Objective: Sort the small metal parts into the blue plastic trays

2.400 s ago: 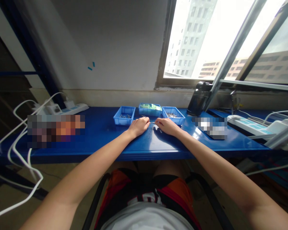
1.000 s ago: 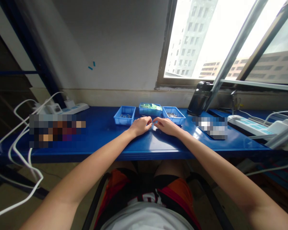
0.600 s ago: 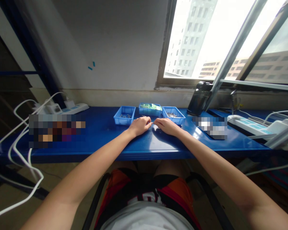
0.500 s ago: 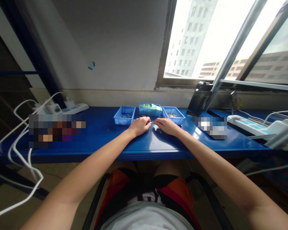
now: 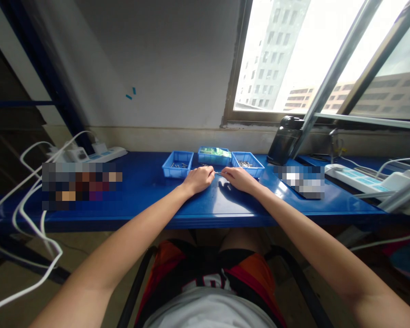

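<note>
My left hand (image 5: pixel 198 178) and my right hand (image 5: pixel 238 178) rest on the blue bench (image 5: pixel 150 200), fingertips almost meeting. Both are pinched on a thin metal pin (image 5: pixel 217 173) held between them. Just beyond the hands stand three small blue trays: the left tray (image 5: pixel 177 164) with a few metal pieces, the middle tray (image 5: pixel 213 155) with green parts, and the right tray (image 5: pixel 247 164) with several small metal pieces.
A black jar (image 5: pixel 282 140) stands at the window sill to the right. White power strips lie at the left (image 5: pixel 100 155) and right (image 5: pixel 357 178), with white cables (image 5: pixel 27 214) hanging off the left end. A chair frame (image 5: pixel 136 287) sits under me.
The hands have stayed in place. The fingertips closed together and parted slightly again, with the thin pin still between them.
</note>
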`<state>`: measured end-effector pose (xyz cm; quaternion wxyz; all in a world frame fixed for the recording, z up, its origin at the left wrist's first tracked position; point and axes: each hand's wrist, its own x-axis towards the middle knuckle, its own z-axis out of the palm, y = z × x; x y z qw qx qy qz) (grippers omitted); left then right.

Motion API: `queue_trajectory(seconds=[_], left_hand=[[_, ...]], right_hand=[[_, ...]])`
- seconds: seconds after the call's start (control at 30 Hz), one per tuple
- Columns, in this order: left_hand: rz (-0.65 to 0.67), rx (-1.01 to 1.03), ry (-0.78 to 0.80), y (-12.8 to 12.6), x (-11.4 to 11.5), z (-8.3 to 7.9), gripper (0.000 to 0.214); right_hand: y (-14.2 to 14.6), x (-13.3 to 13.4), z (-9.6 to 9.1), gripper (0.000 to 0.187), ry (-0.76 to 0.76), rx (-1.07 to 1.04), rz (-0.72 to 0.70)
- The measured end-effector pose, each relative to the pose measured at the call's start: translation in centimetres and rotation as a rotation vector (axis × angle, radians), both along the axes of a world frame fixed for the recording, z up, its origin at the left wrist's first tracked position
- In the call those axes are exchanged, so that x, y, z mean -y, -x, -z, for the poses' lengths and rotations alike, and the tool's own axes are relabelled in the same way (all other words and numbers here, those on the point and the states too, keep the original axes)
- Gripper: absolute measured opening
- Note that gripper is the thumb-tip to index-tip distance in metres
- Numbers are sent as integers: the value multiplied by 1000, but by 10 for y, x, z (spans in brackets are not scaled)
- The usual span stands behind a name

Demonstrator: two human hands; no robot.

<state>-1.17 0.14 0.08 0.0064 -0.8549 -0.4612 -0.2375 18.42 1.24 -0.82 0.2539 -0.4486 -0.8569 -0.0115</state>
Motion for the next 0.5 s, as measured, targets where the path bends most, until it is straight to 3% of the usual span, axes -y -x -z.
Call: queue_trajectory(seconds=[0.27, 0.5], left_hand=[[7, 22, -7, 1, -2, 3, 31], [113, 66, -33, 1, -3, 2, 25]], right_hand=[[1, 1, -1, 30, 10, -28, -23], [3, 5, -5, 32, 42, -40, -96]])
